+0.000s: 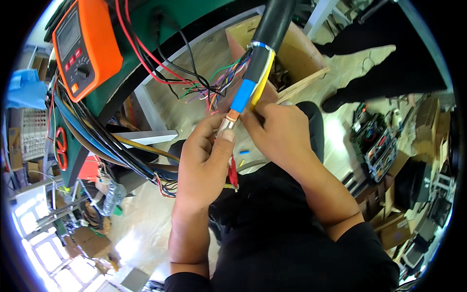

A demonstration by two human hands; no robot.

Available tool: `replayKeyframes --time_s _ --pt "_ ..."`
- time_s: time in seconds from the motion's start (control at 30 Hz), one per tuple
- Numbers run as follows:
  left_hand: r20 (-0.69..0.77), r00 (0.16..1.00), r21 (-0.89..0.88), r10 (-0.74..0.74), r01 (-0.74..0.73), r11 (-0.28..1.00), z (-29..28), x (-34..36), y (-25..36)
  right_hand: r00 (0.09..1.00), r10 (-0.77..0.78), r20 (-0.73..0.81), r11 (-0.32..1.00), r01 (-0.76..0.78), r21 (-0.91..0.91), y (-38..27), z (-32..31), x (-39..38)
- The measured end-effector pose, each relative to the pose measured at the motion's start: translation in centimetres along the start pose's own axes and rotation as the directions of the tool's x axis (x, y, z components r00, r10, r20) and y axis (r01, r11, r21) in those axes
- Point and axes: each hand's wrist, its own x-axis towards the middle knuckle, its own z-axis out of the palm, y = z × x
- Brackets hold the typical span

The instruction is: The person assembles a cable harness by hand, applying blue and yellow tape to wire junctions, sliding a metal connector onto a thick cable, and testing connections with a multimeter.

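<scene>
1. Thick cable [275,24]: round, smooth, black, dull as rubber, slanting down from the upper edge toward the hands.
2. Blue sleeve [242,96]: a smooth tube around the cable's narrower core, just above the hands.
3. Copper strands [234,115]: fine, bare and bundled, showing between the blue sleeve and the metal end piece [228,125], which is shiny and tube-like.
4. Left hand [206,158]: closed, thumb and bent fingers pinching the metal end piece, at the cable's lower end.
5. Right hand [276,127]: fingers curled in, just right of the copper strands; its back hides whether it grips anything, so I cannot tell.
6. Yellow wire [266,78]: slim and smooth, running beside the blue sleeve down to the right hand's fingers.
7. Thin wires [228,80]: a loose, many-coloured fan left of the cable.
8. Red clip [232,174]: small and slender, just below the left thumb.
9. Wooden box [304,73]: flat-sided, open-topped, behind the cable.
</scene>
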Motion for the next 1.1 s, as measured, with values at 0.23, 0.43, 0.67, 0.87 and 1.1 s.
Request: replayKeyframes --time_s 0.23,0.43,0.67,0.87,1.1 --pt "0.169 0.982 -0.349 -0.088 0.143 0.926 -0.9 0.3 -0.1 0.723 -0.572 -0.387 0.809 0.574 -0.125 0.5 -4.4 1.2" --pt "0.148 0.989 -0.350 -0.017 0.069 0.934 -0.6 0.0 -0.7 0.615 -0.755 0.229 0.602 0.788 -0.131 -3.1 -5.3 6.1" --pt "0.090 0.989 -0.320 0.118 -0.083 0.944 -0.5 0.2 -1.7 0.470 -0.389 0.792 0.696 0.713 -0.081 -6.7 -5.9 10.1" --pt "0.122 0.990 -0.308 0.074 -0.033 0.951 -1.0 0.3 -1.8 0.500 -0.335 0.799 0.656 0.732 -0.183 -8.2 -6.2 10.7" --pt "0.079 0.976 -0.245 0.202 -0.177 0.953 -1.1 0.7 -1.7 0.504 -0.520 0.690 0.671 0.740 -0.034 -6.6 -6.6 10.0"
